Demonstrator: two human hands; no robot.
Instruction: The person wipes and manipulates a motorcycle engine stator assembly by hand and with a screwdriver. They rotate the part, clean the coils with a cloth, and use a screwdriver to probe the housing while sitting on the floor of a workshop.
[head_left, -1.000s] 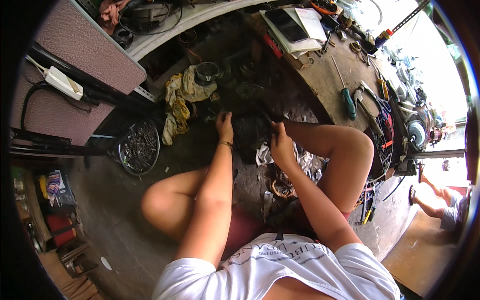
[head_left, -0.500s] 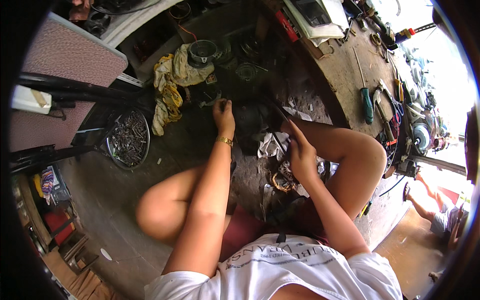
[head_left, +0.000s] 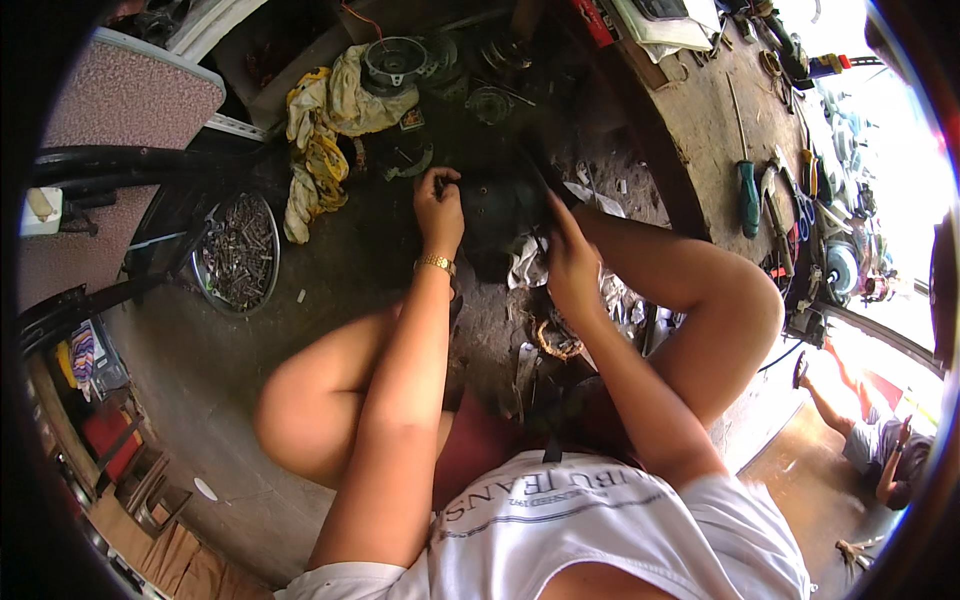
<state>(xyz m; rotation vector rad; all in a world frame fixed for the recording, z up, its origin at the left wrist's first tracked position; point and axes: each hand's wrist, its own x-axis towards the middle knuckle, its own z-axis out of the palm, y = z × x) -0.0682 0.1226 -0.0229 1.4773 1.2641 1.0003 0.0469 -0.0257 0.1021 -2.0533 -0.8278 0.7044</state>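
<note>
My left hand [head_left: 438, 212], a gold watch on its wrist, is closed with fingers curled round something small and dark that I cannot make out. It is at the left side of a dark, blocky object [head_left: 497, 212] on the floor, which has small bolt-like spots. My right hand [head_left: 575, 272] is to the right of that object, closed on a long dark tool [head_left: 537, 165]. The tool points up and away, blurred, and its kind does not show. A curved metal piece [head_left: 410, 162] lies just beyond my left hand.
A metal bowl of bolts [head_left: 238, 255] stands at the left. Farther off, a round metal housing [head_left: 394, 62] rests on a yellow-white cloth [head_left: 345, 95]. At right a wooden bench [head_left: 700, 130] carries a green-handled screwdriver [head_left: 748, 200]. Scraps and a ring-shaped coil [head_left: 557, 342] lie between my legs.
The view has shifted a little. My right hand and the dark tool have moved left, nearer the blocky object. My left hand stays beside it, still closed.
</note>
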